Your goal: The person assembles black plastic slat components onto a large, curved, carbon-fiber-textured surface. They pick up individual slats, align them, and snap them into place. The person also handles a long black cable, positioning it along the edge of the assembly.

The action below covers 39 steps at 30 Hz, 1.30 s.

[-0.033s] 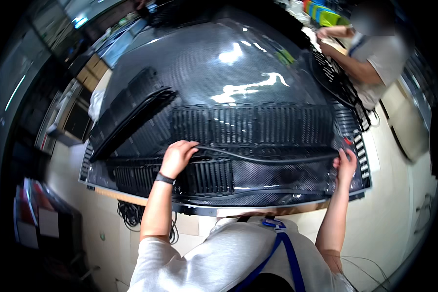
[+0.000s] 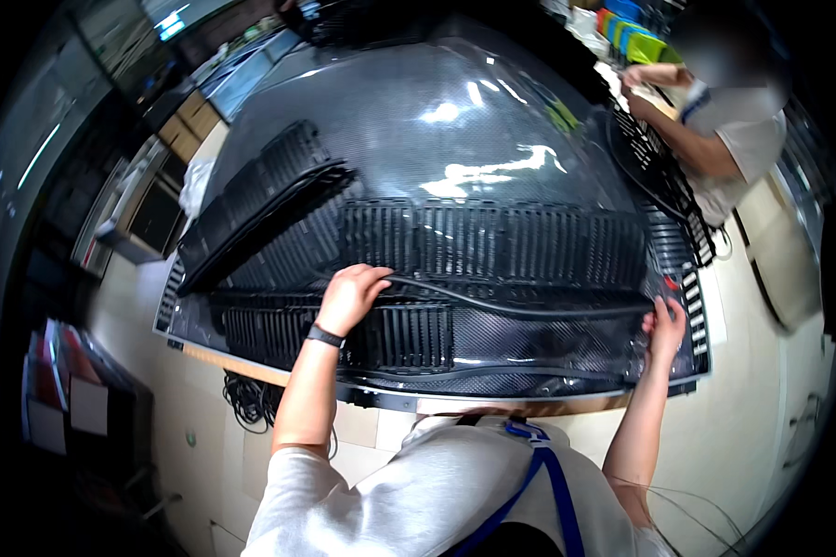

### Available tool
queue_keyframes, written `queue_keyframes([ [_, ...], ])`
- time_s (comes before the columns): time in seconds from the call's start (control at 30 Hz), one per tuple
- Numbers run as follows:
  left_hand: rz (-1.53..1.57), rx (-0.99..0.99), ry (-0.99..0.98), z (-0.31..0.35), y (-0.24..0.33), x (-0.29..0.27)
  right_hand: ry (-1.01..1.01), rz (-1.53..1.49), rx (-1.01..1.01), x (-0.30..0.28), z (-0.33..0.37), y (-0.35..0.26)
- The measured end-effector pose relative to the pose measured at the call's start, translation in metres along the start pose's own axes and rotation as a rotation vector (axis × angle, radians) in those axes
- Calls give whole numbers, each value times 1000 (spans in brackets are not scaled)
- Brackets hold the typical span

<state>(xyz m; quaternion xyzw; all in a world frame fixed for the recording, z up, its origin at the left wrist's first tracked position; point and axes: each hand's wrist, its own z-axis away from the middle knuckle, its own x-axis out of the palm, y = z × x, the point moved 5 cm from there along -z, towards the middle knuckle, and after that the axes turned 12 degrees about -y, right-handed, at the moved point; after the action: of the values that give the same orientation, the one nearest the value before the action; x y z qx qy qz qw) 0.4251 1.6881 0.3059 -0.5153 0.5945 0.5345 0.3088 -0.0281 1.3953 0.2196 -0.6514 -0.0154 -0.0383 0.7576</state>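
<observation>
A long black flexible strip (image 2: 502, 308), like a cable or rubber seal, runs in a shallow sag between my two hands above the table. My left hand (image 2: 353, 295), with a dark band at the wrist, pinches its left end part between thumb and fingers. Near the right edge my right hand (image 2: 664, 327) has its fingers closed on the strip's other part. Beneath and behind the strip lie black slatted panels (image 2: 492, 243). Another slatted panel (image 2: 251, 336) lies under my left forearm. A second black strip (image 2: 492, 373) rests along the near edge.
The table carries a glossy dark textured sheet (image 2: 381, 111). Stacked black panels (image 2: 279, 204) lean at the left. A co-worker (image 2: 734, 139) handles a black grid (image 2: 659, 176) at the far right. Coiled black cable (image 2: 249, 401) hangs below the near edge; cardboard boxes (image 2: 193, 116) stand farther left.
The whole view has shifted slightly, so the table and panels sit a little farther right. Both hands keep their grip on the strip; hardly anything else differs.
</observation>
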Motion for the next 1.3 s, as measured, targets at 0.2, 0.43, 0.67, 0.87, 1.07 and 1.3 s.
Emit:
queue_keyframes([
  [0.2,-80,-102,55,3,5,-1,-50,-95,-78,-7,-7,14],
  [0.43,106,2,104,1,14,-15,-39,-83,-73,-27,-20,16],
  [0.67,176,72,19,-2,23,-12,-24,-44,48,-14,-16,0],
  [0.87,193,-12,-61,1,5,1,-106,-97,62,-10,-4,-9],
  [1.07,207,-42,-41,-32,78,-7,-496,-196,-4,-28,-13,-6],
  [1.3,250,357,-253,-153,311,98,-646,-158,-54,-38,-34,0],
])
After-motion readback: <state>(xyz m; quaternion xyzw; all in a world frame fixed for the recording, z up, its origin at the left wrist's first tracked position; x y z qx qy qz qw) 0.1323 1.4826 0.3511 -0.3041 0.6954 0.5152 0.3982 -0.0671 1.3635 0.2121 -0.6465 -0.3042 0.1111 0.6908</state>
